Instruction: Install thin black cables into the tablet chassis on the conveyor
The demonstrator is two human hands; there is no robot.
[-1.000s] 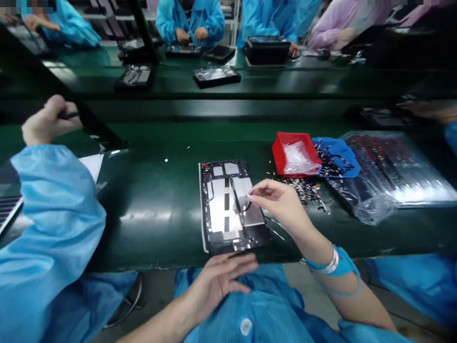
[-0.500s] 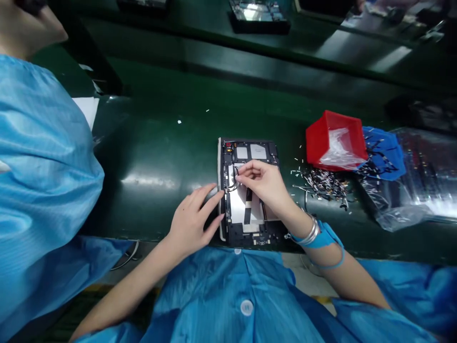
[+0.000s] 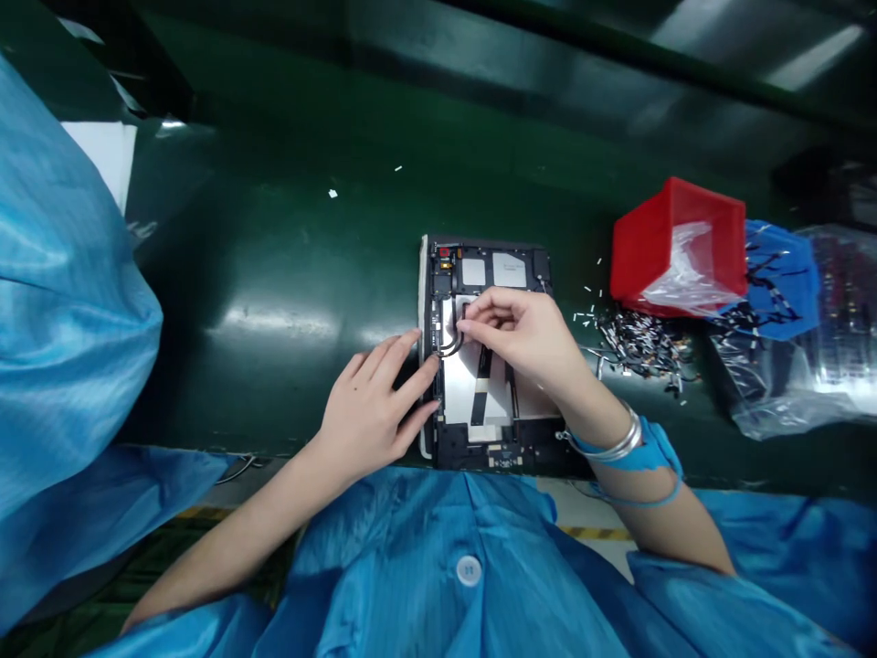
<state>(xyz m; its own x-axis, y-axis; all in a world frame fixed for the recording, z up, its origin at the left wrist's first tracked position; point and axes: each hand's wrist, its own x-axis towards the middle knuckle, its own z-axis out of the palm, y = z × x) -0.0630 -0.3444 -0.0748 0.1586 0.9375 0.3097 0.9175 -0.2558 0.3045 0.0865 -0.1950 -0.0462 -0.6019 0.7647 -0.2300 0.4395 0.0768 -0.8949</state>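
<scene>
An opened tablet (image 3: 490,411) lies on the green bench near its front edge, its inner boards and silvery battery plates exposed. My right hand (image 3: 524,334) is over its middle, thumb and forefinger pinching a thin black cable (image 3: 452,343) that curves down to the tablet's left side. My left hand (image 3: 376,397) rests at the left edge of the tablet with fingers spread, the fingertips touching the frame near the cable's lower end. A dark flat ribbon (image 3: 481,388) runs down the battery below my right hand.
To the right stand a red bin (image 3: 640,247) with clear plastic in it and a blue tray (image 3: 798,283) of black cables. A pile of small parts (image 3: 648,347) lies before them, beside plastic bags (image 3: 842,329). A co-worker's blue sleeve (image 3: 68,302) is at the left.
The view has tipped downward, so the things on the far shelf have left the picture. My right hand still pinches the cable, and both hands stay at the tablet.
</scene>
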